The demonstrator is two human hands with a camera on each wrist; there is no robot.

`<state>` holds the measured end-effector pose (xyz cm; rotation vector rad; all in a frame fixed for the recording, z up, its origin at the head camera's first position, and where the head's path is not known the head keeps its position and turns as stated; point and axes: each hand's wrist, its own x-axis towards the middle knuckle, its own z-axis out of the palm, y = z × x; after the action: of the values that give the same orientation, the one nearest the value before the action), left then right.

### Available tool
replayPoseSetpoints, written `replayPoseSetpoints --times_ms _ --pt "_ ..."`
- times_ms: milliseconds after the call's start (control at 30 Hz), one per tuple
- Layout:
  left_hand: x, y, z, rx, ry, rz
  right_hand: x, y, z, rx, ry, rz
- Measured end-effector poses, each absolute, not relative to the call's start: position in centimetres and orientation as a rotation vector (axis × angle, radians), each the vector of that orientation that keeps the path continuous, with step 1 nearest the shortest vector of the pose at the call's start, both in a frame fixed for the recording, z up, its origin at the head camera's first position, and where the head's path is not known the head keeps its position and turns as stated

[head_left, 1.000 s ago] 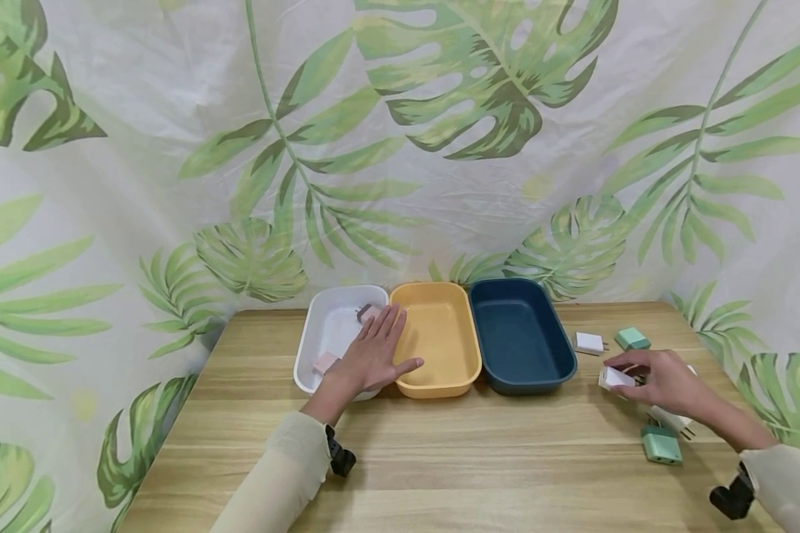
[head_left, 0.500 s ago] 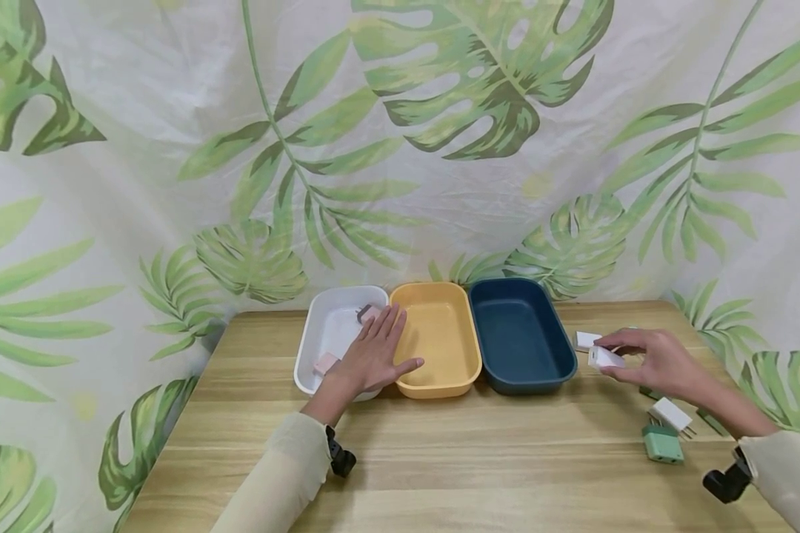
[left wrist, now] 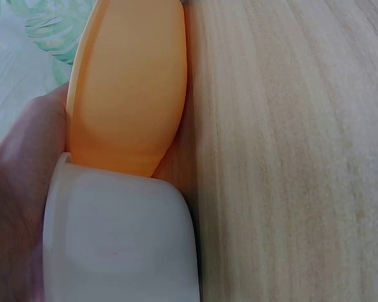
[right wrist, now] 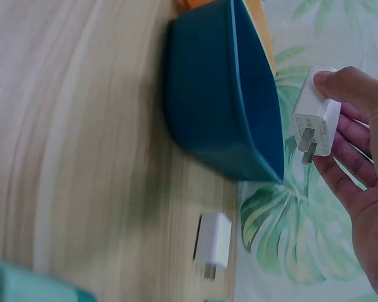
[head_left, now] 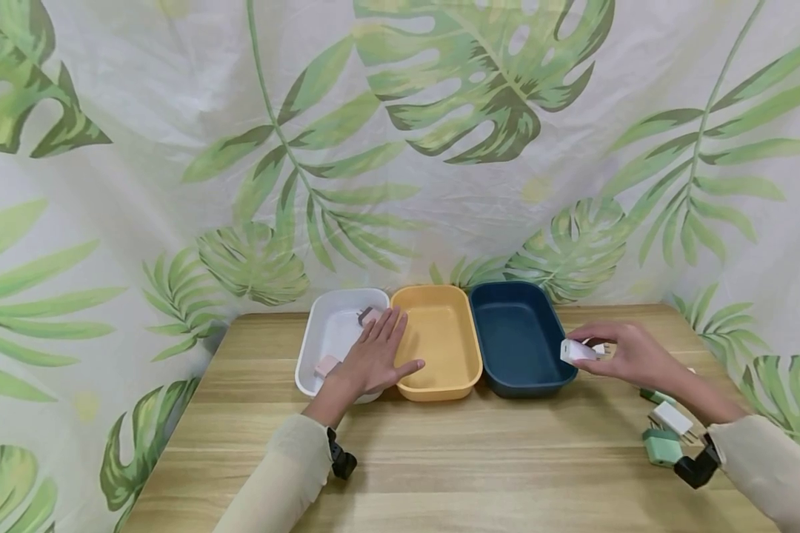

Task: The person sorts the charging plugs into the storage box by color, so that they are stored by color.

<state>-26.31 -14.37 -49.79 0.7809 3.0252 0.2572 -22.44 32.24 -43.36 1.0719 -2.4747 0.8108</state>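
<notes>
My right hand (head_left: 630, 360) pinches a white plug-in charger (head_left: 575, 351) between thumb and fingers, held up at the right rim of the dark blue bin (head_left: 516, 337). In the right wrist view the charger's (right wrist: 315, 113) two flat prongs face the camera. Fingers spread, my left hand (head_left: 371, 357) rests across the adjoining rims of the white bin (head_left: 330, 326) and the yellow bin (head_left: 435, 348). Two pinkish chargers lie in the white bin, one (head_left: 327, 366) near its front and another (head_left: 370, 317) partly behind my fingertips. Nothing lies inside the yellow or blue bin.
Another white charger (right wrist: 213, 239) lies on the wooden table (head_left: 493, 466) beside the blue bin. Farther right, a white charger (head_left: 671, 419) and a green one (head_left: 663, 447) lie together, with more partly hidden under my right forearm. A leaf-print cloth (head_left: 440, 215) hangs behind.
My right hand has lifted the white charger and carried it leftward from the pile to the blue bin's right rim. My left hand has stayed put.
</notes>
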Motion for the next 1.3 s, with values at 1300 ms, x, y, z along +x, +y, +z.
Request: replayPoseSetpoints --times_ms 1300 --pt "-26.0 -14.4 -49.7 0.780 3.037 0.286 -27.7 22.7 -42.8 1.321 -2.432 0.885"
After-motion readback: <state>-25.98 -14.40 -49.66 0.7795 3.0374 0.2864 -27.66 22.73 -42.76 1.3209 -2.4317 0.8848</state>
